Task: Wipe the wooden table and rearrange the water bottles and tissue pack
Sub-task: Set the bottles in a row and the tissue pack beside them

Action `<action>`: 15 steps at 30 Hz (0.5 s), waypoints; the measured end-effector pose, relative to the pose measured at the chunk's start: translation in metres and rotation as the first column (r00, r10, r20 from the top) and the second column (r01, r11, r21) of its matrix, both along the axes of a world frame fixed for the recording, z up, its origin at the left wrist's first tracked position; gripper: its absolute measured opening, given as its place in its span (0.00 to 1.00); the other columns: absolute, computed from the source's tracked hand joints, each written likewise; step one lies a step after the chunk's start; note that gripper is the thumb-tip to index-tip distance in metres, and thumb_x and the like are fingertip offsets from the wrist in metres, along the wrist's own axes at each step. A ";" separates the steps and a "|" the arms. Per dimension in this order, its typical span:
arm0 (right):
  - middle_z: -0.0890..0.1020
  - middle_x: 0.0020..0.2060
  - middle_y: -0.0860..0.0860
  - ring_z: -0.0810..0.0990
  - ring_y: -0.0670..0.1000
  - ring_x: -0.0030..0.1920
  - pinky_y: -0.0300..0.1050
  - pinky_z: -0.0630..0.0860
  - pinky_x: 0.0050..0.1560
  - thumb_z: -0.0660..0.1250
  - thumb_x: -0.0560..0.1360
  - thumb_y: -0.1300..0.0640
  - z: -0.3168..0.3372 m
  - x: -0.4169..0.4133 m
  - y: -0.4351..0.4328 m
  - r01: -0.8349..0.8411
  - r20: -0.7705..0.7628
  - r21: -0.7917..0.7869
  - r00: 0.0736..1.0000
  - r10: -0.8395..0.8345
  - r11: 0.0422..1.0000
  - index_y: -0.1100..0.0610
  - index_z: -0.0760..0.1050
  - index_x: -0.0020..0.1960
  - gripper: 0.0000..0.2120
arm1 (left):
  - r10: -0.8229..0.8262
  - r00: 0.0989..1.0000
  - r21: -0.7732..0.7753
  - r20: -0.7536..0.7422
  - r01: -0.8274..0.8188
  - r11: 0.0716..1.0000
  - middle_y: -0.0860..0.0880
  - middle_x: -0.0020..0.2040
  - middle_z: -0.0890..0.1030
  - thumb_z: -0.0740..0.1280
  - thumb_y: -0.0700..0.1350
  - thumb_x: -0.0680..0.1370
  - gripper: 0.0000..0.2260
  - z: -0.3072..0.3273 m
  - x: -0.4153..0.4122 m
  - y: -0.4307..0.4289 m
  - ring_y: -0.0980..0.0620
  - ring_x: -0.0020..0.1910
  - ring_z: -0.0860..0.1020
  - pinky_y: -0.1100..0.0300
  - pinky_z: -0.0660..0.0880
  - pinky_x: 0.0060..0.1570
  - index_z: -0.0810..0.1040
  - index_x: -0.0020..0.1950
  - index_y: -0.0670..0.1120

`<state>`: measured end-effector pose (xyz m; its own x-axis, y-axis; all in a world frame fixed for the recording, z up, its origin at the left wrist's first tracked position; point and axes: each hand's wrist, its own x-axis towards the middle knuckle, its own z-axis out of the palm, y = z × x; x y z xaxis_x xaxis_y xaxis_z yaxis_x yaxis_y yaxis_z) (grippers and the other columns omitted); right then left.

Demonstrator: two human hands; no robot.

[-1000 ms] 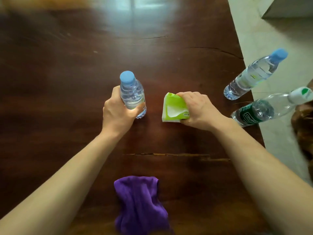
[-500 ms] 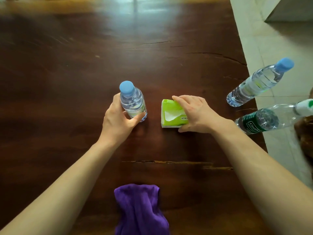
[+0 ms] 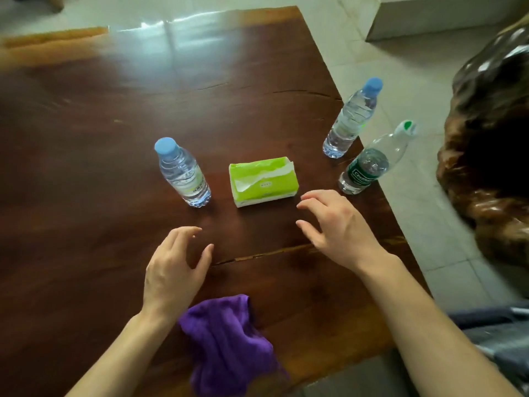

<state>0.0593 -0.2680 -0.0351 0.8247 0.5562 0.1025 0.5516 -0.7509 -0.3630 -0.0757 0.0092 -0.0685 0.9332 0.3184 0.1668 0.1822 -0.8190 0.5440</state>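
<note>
Purple cloth (image 3: 226, 342) lay untouched while both hands hovered empty over the table (image 3: 86, 138).

The tissue pack (image 3: 263, 181) served as the marker: 1 blue-capped bottle (image 3: 183, 173) stood upright just to its left, 2 more stood well to its right at the table's edge, the far one (image 3: 350, 118) blue-capped and the green-labelled one (image 3: 369, 164) nearest the drop. The left hand (image 3: 174, 267) and right hand (image 3: 337, 227) were on the near side of the pack, fingers spread and gripping nothing. The likeliest trouble, I judged, was those 2 edge bottles: a reach or a wiping sweep to the right of the pack could clip them and send them to the floor. The torn pack could also slide or shed paper if brushed.
</note>
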 end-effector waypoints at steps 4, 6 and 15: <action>0.84 0.53 0.52 0.81 0.53 0.54 0.48 0.80 0.57 0.72 0.76 0.56 -0.004 -0.022 -0.040 0.219 -0.011 0.083 0.976 -0.219 0.972 0.56 0.82 0.53 0.07 | -0.124 0.992 -0.025 0.015 0.124 0.992 0.56 0.50 0.81 0.72 0.49 0.76 0.07 0.008 0.020 -0.029 0.53 0.47 0.81 0.56 0.77 0.46 0.79 0.53 0.51; 0.85 0.51 0.52 0.83 0.52 0.52 0.41 0.78 0.55 0.72 0.76 0.57 -0.007 -0.024 -0.059 0.338 -0.023 0.138 0.941 -0.338 0.931 0.55 0.82 0.53 0.06 | -0.198 0.979 -0.018 0.043 0.199 0.980 0.56 0.49 0.81 0.70 0.49 0.77 0.05 0.012 0.040 -0.046 0.53 0.45 0.81 0.54 0.78 0.45 0.79 0.50 0.50; 0.81 0.56 0.51 0.81 0.50 0.54 0.46 0.80 0.55 0.74 0.75 0.51 -0.019 0.010 -0.110 0.618 -0.193 0.274 0.786 -0.588 0.737 0.54 0.76 0.63 0.19 | -0.378 0.925 0.031 0.046 0.376 0.926 0.48 0.52 0.82 0.73 0.43 0.75 0.06 0.019 0.166 -0.126 0.45 0.51 0.81 0.53 0.76 0.48 0.82 0.50 0.44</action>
